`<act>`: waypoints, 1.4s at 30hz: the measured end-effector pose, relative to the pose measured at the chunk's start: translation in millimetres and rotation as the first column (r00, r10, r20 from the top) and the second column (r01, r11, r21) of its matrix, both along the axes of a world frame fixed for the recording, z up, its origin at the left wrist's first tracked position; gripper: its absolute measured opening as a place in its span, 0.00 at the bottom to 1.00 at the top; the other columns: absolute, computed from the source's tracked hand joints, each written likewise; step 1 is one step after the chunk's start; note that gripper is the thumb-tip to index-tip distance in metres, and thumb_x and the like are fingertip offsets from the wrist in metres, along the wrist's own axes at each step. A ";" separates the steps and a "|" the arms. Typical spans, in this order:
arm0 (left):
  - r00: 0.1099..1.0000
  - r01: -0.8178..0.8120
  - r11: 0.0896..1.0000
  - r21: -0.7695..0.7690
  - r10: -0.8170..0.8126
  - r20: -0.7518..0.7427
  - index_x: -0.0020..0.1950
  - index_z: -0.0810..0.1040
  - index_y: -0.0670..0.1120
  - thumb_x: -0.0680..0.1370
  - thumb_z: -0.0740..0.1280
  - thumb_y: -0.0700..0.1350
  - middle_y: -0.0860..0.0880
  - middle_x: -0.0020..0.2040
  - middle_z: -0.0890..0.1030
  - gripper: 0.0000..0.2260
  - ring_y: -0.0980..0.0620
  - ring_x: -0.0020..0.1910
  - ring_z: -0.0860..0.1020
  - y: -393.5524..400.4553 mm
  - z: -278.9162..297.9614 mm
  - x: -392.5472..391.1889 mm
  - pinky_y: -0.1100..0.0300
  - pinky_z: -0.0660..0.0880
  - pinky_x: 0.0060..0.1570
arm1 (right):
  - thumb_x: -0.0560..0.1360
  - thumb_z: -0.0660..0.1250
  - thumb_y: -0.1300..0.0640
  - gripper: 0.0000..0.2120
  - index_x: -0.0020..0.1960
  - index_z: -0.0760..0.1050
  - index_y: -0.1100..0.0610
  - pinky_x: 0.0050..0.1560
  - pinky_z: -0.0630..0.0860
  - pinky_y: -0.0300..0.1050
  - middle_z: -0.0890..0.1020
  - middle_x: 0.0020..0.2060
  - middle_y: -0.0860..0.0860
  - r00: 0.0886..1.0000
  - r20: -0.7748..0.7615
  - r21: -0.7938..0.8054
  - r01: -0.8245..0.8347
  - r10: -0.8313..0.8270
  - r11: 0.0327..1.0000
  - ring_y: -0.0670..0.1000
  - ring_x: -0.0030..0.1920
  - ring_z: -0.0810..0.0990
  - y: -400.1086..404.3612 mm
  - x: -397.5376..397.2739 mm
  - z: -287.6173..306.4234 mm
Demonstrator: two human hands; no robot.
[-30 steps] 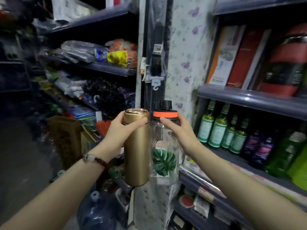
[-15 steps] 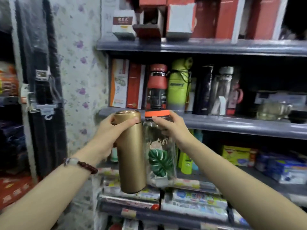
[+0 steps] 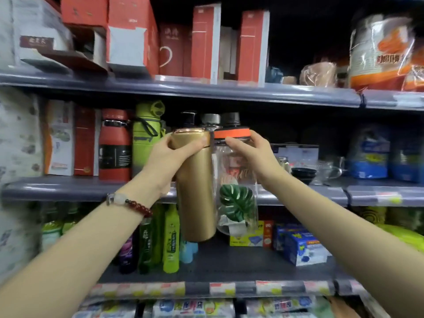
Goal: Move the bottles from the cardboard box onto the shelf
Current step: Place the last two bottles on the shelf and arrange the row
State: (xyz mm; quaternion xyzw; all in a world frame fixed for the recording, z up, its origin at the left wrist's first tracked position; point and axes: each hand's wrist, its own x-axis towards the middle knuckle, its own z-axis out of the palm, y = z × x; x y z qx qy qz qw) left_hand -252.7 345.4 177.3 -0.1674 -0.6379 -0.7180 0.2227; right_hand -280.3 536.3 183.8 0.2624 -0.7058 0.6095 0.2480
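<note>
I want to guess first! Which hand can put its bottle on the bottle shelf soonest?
Probably the right hand. Its clear bottle hangs in front of what looks like open space on the middle shelf. The left hand's gold bottle faces bottles already standing there.

Dim shop light, deep shadow behind the top shelf; edges smear with blur, wide-angle bending.

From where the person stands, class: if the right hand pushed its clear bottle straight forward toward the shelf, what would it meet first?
Probably the dark-capped bottles on the middle shelf, right behind the clear bottle in the right hand; depth is unclear.
</note>
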 end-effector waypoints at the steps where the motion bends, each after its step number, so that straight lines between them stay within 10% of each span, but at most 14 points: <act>1: 0.999 -0.008 1.000 0.008 0.008 -0.039 0.53 0.79 0.48 0.67 0.77 0.47 0.49 0.49 0.83 0.17 0.50 0.48 0.81 12.7 6.7 -3.4 0.57 0.77 0.44 | 0.64 0.75 0.42 0.21 0.53 0.78 0.50 0.54 0.79 0.57 0.84 0.43 0.45 0.998 -0.050 -0.007 0.027 -0.027 1.000 0.50 0.47 0.82 10.5 0.0 6.6; 9: 0.929 -0.202 0.975 -0.091 0.161 -0.334 0.56 0.77 0.54 0.58 0.76 0.60 0.56 0.52 0.82 0.29 0.56 0.54 0.80 82.2 45.0 -30.6 0.52 0.77 0.58 | 0.70 0.73 0.48 0.22 0.61 0.72 0.52 0.55 0.79 0.48 0.82 0.49 0.44 0.913 -0.327 -0.136 0.210 -0.244 0.968 0.45 0.50 0.82 65.5 -10.2 28.6; 15: 0.857 -0.302 0.931 -0.204 0.172 -0.486 0.63 0.73 0.54 0.64 0.78 0.54 0.60 0.55 0.80 0.29 0.65 0.56 0.77 104.0 39.1 -54.8 0.70 0.72 0.56 | 0.70 0.73 0.49 0.27 0.65 0.67 0.52 0.57 0.76 0.42 0.78 0.52 0.43 0.861 -0.380 -0.231 0.264 -0.337 0.936 0.44 0.55 0.79 78.9 -37.1 15.7; 31: 0.873 -0.260 0.965 -0.042 0.216 -0.437 0.62 0.74 0.52 0.63 0.76 0.57 0.55 0.56 0.81 0.30 0.55 0.57 0.79 109.9 36.7 -93.4 0.51 0.77 0.59 | 0.72 0.73 0.53 0.24 0.64 0.67 0.53 0.54 0.77 0.41 0.78 0.50 0.44 0.813 -0.463 -0.282 0.243 -0.354 0.928 0.41 0.49 0.79 100.3 -64.0 17.1; 42: 0.883 -0.317 0.946 -0.075 0.265 -0.388 0.61 0.75 0.53 0.65 0.76 0.57 0.57 0.53 0.81 0.27 0.59 0.54 0.79 125.3 28.7 -105.2 0.60 0.76 0.56 | 0.71 0.73 0.53 0.22 0.61 0.68 0.49 0.55 0.77 0.44 0.79 0.52 0.49 0.794 -0.513 -0.205 0.256 -0.326 0.945 0.46 0.52 0.80 95.9 -64.5 17.7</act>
